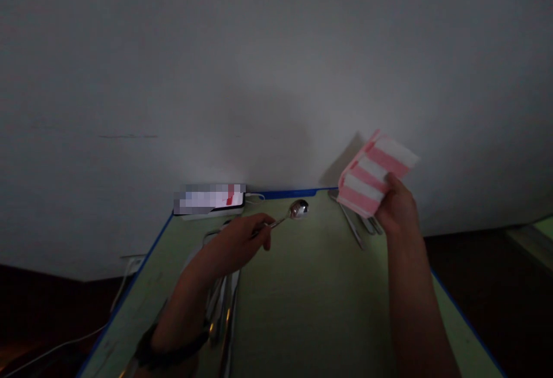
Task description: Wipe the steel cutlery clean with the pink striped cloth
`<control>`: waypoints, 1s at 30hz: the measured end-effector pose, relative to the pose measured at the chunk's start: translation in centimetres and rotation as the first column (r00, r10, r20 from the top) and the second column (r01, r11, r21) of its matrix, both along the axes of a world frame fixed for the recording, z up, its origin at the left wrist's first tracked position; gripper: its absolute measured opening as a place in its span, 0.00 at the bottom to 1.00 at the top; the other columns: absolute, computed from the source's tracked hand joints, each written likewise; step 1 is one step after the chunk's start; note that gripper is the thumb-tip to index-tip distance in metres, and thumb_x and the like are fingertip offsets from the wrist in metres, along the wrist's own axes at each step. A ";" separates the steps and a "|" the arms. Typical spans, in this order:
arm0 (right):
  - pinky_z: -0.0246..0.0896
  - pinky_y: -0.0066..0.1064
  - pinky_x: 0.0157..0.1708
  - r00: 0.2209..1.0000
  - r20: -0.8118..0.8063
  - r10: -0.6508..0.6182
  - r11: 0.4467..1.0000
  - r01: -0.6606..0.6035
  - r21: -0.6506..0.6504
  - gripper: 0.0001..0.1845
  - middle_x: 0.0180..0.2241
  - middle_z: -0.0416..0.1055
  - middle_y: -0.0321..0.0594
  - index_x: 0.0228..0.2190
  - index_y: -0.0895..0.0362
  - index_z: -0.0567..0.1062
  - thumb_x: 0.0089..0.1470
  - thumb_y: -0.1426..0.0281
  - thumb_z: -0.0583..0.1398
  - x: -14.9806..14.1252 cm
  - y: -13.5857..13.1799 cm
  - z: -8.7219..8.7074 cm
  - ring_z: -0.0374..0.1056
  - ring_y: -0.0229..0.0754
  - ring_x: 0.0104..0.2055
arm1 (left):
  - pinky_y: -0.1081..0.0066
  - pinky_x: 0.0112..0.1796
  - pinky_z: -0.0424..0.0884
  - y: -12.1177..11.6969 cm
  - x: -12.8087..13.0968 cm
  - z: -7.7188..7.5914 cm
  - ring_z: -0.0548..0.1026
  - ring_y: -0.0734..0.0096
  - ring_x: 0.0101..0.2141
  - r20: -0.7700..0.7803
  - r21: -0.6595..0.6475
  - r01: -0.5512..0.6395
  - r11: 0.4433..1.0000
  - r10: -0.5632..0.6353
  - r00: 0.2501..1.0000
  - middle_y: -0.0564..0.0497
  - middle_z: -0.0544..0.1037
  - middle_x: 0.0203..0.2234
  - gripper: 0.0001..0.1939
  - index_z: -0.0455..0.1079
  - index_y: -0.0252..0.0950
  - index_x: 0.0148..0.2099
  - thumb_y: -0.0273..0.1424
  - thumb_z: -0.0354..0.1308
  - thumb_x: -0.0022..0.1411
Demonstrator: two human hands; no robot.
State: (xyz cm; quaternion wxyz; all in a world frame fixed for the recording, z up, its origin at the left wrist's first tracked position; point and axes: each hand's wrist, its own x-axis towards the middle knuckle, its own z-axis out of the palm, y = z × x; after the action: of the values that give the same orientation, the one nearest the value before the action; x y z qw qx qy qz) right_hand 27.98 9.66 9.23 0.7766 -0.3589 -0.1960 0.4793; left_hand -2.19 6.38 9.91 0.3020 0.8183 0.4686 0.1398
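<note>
Head view: your left hand [242, 242] pinches the spoon [298, 210] by its handle above the worktop [311, 297]; your right hand [397, 211] grips the folded cloth [374, 173], raised. Steady the handle and bring cloth to bowl squarely.

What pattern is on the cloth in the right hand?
The cloth in the right hand has pink and white stripes, seen clearly in the head view.
</note>
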 end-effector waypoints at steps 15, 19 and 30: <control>0.65 0.38 0.40 0.957 0.096 0.275 0.959 -0.280 0.046 0.12 0.36 0.74 0.37 0.34 0.55 0.70 0.42 0.73 0.57 -3.8 -0.8 1.3 0.69 0.44 0.39 | 0.75 0.23 0.58 -1.1 1.4 1.8 0.67 0.73 0.21 0.030 -0.009 -0.055 0.998 0.055 0.998 0.55 0.69 0.19 0.19 0.69 0.34 0.48 0.39 0.44 0.63; 0.63 0.35 0.37 0.888 0.327 0.323 0.939 -0.345 0.007 0.11 0.36 0.73 0.35 0.33 0.54 0.70 0.42 0.69 0.60 -5.5 -1.2 0.7 0.69 0.43 0.37 | 0.75 0.25 0.60 -1.2 1.5 2.1 0.68 0.73 0.23 0.034 0.002 -0.070 0.998 0.070 0.997 0.53 0.73 0.23 0.19 0.70 0.34 0.47 0.38 0.44 0.63; 0.60 0.34 0.44 0.887 0.451 0.103 0.914 -0.263 0.310 0.06 0.37 0.71 0.35 0.28 0.52 0.70 0.46 0.64 0.59 -7.0 -3.4 2.7 0.67 0.38 0.40 | 0.76 0.23 0.56 -1.5 1.1 2.5 0.64 0.75 0.23 0.086 -0.069 0.092 0.993 -0.086 0.993 0.55 0.68 0.21 0.19 0.72 0.35 0.37 0.40 0.43 0.64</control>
State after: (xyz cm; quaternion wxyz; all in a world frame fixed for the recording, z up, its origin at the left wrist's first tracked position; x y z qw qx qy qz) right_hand 20.99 6.24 11.94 0.7180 -0.2847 -0.4787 0.4174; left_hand -1.12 4.84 12.43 0.3566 0.8204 0.4235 0.1429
